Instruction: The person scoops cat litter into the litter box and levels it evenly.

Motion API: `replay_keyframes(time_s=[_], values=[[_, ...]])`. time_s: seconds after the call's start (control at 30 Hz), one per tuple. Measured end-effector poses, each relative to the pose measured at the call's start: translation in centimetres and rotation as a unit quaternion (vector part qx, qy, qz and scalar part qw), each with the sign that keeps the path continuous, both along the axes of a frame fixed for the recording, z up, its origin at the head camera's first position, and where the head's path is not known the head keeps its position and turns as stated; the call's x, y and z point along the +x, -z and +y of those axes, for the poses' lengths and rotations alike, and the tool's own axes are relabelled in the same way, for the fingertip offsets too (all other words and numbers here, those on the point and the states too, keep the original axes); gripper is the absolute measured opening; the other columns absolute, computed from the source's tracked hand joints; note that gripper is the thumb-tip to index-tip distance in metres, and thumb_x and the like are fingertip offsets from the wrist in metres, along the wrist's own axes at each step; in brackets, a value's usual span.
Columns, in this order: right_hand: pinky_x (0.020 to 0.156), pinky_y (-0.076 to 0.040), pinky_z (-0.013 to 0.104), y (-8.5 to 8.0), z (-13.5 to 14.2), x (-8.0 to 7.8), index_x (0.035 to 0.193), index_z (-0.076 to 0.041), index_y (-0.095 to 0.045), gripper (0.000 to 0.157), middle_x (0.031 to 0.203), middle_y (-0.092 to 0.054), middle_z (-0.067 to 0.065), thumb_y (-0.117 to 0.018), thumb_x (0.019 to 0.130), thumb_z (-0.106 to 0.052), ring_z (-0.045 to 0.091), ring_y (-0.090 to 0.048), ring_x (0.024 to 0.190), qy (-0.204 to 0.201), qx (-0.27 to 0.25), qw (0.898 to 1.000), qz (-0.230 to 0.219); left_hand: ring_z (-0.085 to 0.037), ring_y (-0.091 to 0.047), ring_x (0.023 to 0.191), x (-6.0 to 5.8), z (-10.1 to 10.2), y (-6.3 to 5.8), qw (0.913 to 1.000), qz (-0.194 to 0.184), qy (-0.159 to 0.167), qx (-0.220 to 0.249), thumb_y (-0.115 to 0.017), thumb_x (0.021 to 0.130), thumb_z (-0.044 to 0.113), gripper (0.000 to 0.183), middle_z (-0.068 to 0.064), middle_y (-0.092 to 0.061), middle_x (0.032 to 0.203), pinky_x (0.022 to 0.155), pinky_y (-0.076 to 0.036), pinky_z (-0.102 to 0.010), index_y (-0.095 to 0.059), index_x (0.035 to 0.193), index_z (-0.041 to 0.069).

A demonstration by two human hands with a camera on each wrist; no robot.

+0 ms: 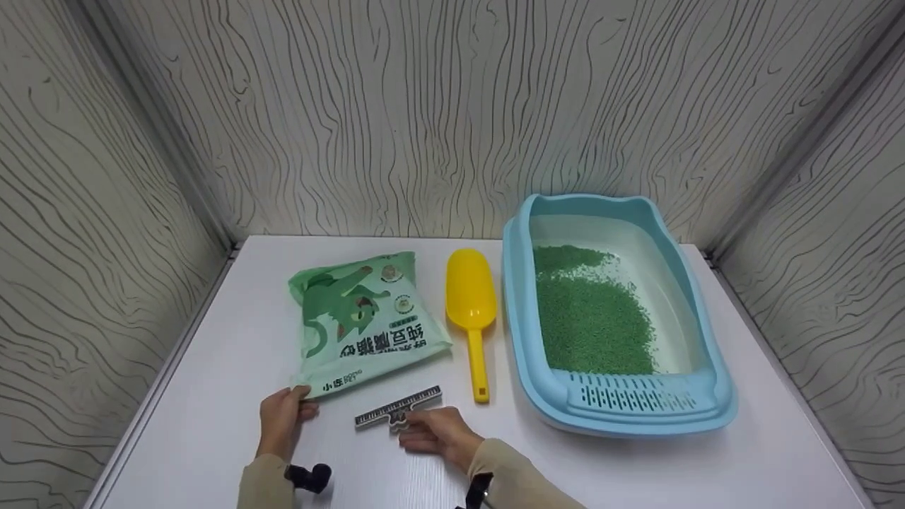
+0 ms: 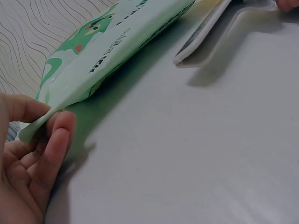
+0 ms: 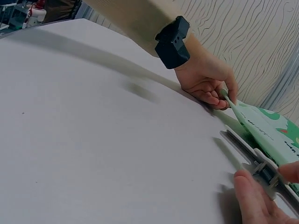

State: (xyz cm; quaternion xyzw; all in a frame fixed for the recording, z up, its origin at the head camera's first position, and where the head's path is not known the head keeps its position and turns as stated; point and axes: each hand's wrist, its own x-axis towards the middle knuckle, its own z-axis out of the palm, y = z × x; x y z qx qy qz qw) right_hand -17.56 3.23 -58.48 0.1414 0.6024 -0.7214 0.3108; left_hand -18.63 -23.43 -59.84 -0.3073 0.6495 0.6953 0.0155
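Observation:
The green bag of cat litter (image 1: 368, 318), printed with a cat, lies at the left of the table. My left hand (image 1: 281, 417) pinches its near left corner between thumb and fingers; the left wrist view shows the bag's edge (image 2: 35, 128) lifted between them. In my right hand (image 1: 445, 433) is a long bag clip (image 1: 398, 408) with a piano-key pattern, gripped by its middle handle. The clip is just in front of the bag's near edge, apart from it. In the right wrist view its metal spring (image 3: 266, 173) shows between thumb and finger.
A yellow scoop (image 1: 471, 293) lies right of the bag, handle toward me. Farther right stands a light blue litter box (image 1: 520, 339) with green pellets (image 1: 594, 322) inside. Patterned panels (image 1: 396, 120) close off the back and both sides of the white table (image 1: 212, 382).

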Motion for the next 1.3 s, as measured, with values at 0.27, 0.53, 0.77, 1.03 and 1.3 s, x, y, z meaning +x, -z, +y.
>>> replay_keyframes(time_s=[0.27,0.53,0.77,1.03,1.3], values=[[0.073,-0.057,0.038,0.0,0.6,0.7,0.100,0.005,-0.063,0.028,0.079,-0.073,0.013,-0.065,0.080,-0.014,0.021,-0.072,0.072,-0.008,0.023,1.000,-0.006,-0.006,-0.059,0.056,0.1,-0.2,0.2,0.9999,-0.013,0.003,0.002,-0.050,0.087,0.015,0.029,0.004,-0.059,0.061,0.058,-0.052,-0.020,-0.052,0.106,-0.007],[0.073,-0.058,0.036,-0.1,0.9,1.3,0.098,0.004,-0.063,0.026,0.081,-0.073,0.014,-0.063,0.081,-0.015,0.022,-0.072,0.074,-0.019,0.043,0.999,-0.014,-0.006,-0.059,0.057,0.0,-0.2,0.1,0.9999,-0.014,0.007,0.002,-0.051,0.087,0.017,0.032,0.004,-0.059,0.064,0.059,-0.052,-0.020,-0.051,0.108,-0.007],[0.070,-0.058,0.036,-0.2,0.8,1.9,0.096,0.008,-0.063,0.026,0.078,-0.073,0.016,-0.063,0.082,-0.014,0.021,-0.072,0.072,-0.002,0.032,0.999,0.000,-0.006,-0.059,0.056,0.0,-0.2,0.0,0.9999,-0.009,0.005,0.002,-0.052,0.087,0.016,0.027,0.004,-0.060,0.063,0.058,-0.052,-0.021,-0.051,0.103,-0.006],[0.068,-0.058,0.034,0.0,0.8,2.2,0.093,0.009,-0.064,0.027,0.070,-0.072,0.010,-0.063,0.082,-0.016,0.019,-0.072,0.069,0.006,0.035,0.999,-0.010,-0.006,-0.061,0.054,0.1,-0.1,0.0,0.9994,-0.012,0.015,-0.029,-0.051,0.087,0.016,0.031,0.004,-0.062,0.058,0.056,-0.052,-0.020,-0.054,0.105,-0.009],[0.067,-0.058,0.034,0.1,0.9,2.2,0.092,0.007,-0.065,0.027,0.073,-0.073,0.012,-0.063,0.083,-0.018,0.020,-0.072,0.070,-0.003,0.054,0.998,-0.012,-0.006,-0.060,0.056,0.1,-0.2,-0.1,0.9998,-0.012,0.015,-0.008,-0.050,0.088,0.017,0.031,0.004,-0.061,0.060,0.058,-0.052,-0.019,-0.052,0.107,-0.007]])
